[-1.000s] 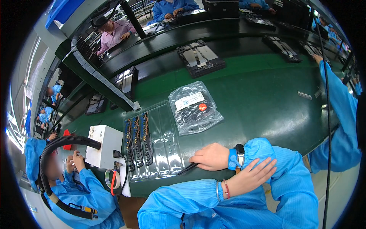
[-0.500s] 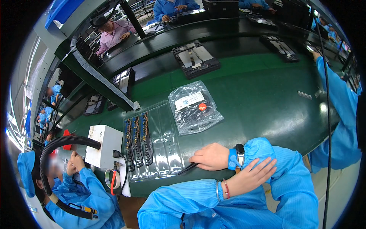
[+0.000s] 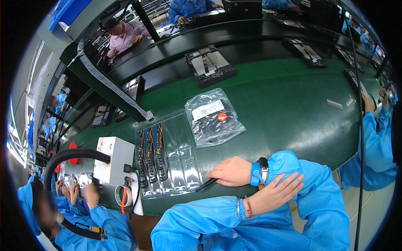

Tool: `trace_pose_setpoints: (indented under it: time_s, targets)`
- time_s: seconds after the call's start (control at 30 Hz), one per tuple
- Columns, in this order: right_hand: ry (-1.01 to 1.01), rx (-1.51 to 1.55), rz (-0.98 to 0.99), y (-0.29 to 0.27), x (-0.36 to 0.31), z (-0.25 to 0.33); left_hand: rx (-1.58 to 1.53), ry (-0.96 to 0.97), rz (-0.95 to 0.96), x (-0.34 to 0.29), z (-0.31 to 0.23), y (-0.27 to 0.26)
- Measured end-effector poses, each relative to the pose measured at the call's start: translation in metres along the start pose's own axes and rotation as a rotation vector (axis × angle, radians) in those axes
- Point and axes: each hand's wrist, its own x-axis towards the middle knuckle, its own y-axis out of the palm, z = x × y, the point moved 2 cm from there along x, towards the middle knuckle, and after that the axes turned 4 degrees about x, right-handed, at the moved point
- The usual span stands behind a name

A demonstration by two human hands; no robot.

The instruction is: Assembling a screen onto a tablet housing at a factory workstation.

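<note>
My right hand [image 3: 232,171] rests on the green tabletop, its fingers closed around a thin black stick-like tool [image 3: 205,185]; the tool's exact kind is unclear. Across my right sleeve, near the elbow side of the watch, lies my left hand [image 3: 278,194], fingers stretched out and holding nothing. Left of the tool is a clear plastic tray [image 3: 178,157] with several slots, three of them at the left filled with rows of small dark cable parts [image 3: 150,157]. Beyond my right hand sits a clear plastic bag [image 3: 215,129] with dark contents, a white label and a round red sticker.
A white box [image 3: 114,161] with a black hose and a tape roll [image 3: 122,194] stand left of the tray. Opened flat devices, one a dark-framed unit [image 3: 210,66], line the far belt. A small spring-like strip [image 3: 334,103] lies at right. Co-workers sit on both sides.
My hands have not moved. Devices on the far belt have shifted slightly left. The right co-worker's arm has drawn back with a flat device near it; the left co-worker's hands have lowered to the table.
</note>
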Motion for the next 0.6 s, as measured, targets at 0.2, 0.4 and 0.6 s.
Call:
trace_pose_setpoints:
  time_s: [0.2, 0.4, 0.6]
  targets:
    - [0.078, -0.046, 0.011, -0.001, -0.007, -0.003, -0.015, 0.026, 0.013, 0.002, -0.003, 0.000]
    - [0.019, -0.005, 0.026, 0.011, 0.000, -0.006, 0.009, -0.002, 0.078, 0.000, 0.004, -0.006]
    - [0.002, 0.020, -0.025, 0.005, 0.000, -0.004, -0.022, 0.021, 0.070, 0.003, 0.006, -0.008]
